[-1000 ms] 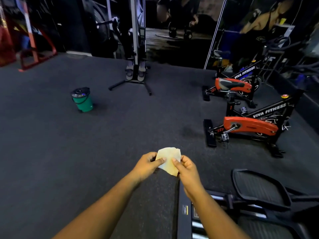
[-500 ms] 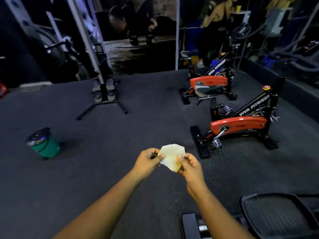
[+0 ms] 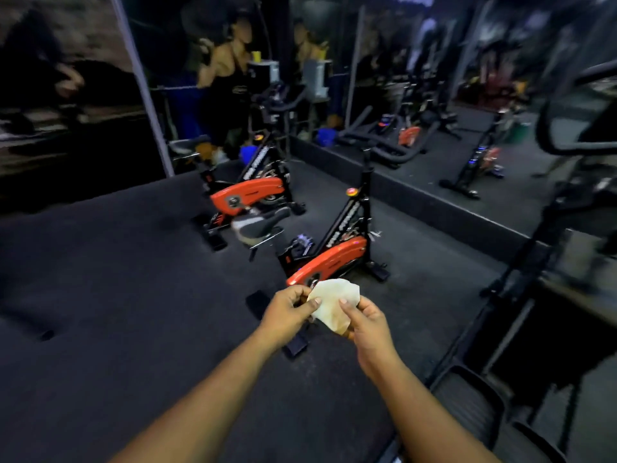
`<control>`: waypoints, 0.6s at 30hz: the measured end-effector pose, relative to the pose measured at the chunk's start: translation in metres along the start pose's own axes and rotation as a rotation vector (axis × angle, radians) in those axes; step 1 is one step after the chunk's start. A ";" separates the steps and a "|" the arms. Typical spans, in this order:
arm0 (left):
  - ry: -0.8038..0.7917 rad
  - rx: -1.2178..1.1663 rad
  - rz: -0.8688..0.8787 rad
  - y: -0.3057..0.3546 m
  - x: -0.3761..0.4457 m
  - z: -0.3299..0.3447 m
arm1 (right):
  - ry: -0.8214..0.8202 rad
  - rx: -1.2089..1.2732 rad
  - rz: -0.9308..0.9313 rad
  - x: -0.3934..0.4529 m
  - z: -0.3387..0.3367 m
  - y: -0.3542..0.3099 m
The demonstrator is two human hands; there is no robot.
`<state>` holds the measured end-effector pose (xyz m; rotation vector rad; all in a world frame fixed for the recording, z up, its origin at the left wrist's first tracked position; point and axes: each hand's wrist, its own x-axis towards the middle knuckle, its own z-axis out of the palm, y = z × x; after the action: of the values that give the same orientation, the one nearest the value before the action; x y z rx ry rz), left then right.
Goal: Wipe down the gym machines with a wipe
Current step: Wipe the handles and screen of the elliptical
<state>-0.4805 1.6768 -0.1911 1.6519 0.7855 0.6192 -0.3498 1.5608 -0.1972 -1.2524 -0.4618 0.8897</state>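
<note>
- Pale cream, thin and slightly crumpled, the soft fabric-like wipe point(image 3: 335, 304) is held up in front of the person, roughly at the middle of the view and above the dark rubber gym floor point(image 3: 117, 295).
- Its upper edge is rounded and its lower part tapers to a point behind the right thumb; faint yellowish-brown staining shows toward that lower end.
- The left hand point(image 3: 287, 314) pinches the wipe's left edge, thumb tip pressed on the front face and the other fingers curled behind it.
- The right hand point(image 3: 369, 325) is closed on the wipe's right and lower part, thumb laid across the front and fingers wrapped underneath.
- Both bare forearms reach in from the bottom edge of the view.
- Just beyond the wipe stands the nearer black-framed exercise bike with a red flywheel cover point(image 3: 330, 262); the wipe overlaps the cover's lower end in the view, but I cannot tell whether they touch.
- That bike's black saddle point(image 3: 258, 225) is blurred.
- A second, matching red-and-black exercise bike point(image 3: 248, 195) stands farther back to the left, near a wall mural of a person exercising point(image 3: 227, 78).
- Along the right runs a large wall mirror point(image 3: 450, 105) reflecting more equipment.
- A dark mesh-backed seat frame point(image 3: 474, 406) sits at the lower right.
</note>
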 end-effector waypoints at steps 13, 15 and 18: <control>-0.602 0.044 0.303 0.076 0.228 0.069 | 0.590 0.030 -0.304 0.092 -0.039 -0.092; -0.677 0.043 0.342 0.091 0.244 0.093 | 0.638 0.070 -0.352 0.100 -0.053 -0.104; -0.739 0.024 0.361 0.108 0.268 0.126 | 0.676 0.096 -0.400 0.112 -0.074 -0.119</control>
<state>-0.1965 1.7906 -0.1150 1.8755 -0.0428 0.1979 -0.1904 1.5970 -0.1233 -1.2300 -0.1128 0.1224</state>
